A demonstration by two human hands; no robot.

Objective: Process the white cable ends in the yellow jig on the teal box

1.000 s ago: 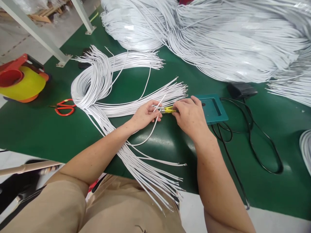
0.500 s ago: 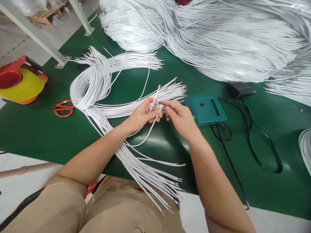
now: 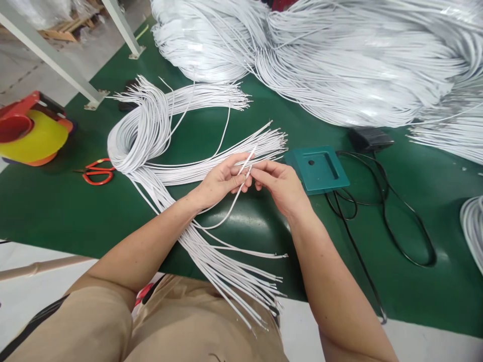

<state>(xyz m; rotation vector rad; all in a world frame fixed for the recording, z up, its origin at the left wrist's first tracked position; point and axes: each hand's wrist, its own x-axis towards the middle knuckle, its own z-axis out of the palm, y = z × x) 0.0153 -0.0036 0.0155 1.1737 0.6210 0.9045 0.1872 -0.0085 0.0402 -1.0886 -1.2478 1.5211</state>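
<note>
My left hand [image 3: 222, 180] pinches a thin white wire [image 3: 232, 203] near its end, fingers curled round it. My right hand [image 3: 281, 183] meets it fingertip to fingertip and pinches the same wire end. The wire loops down toward me over the green mat [image 3: 56, 206]. Under my hands lies a fanned bundle of cut white wires [image 3: 151, 151], bent in a loop at the left, its ends spreading past the table's near edge. A teal fixture block [image 3: 320, 168] sits just right of my right hand.
Large heaps of white wire [image 3: 339, 60] fill the back of the table. Red scissors [image 3: 96, 171] lie at the left. A black adapter [image 3: 368, 136] and its cable [image 3: 396, 221] run on the right. A red and yellow reel [image 3: 30, 133] sits at far left.
My right hand let go of a small yellow tool near the teal block and moved left to meet my left hand on the wire end. The left hand barely moved.
</note>
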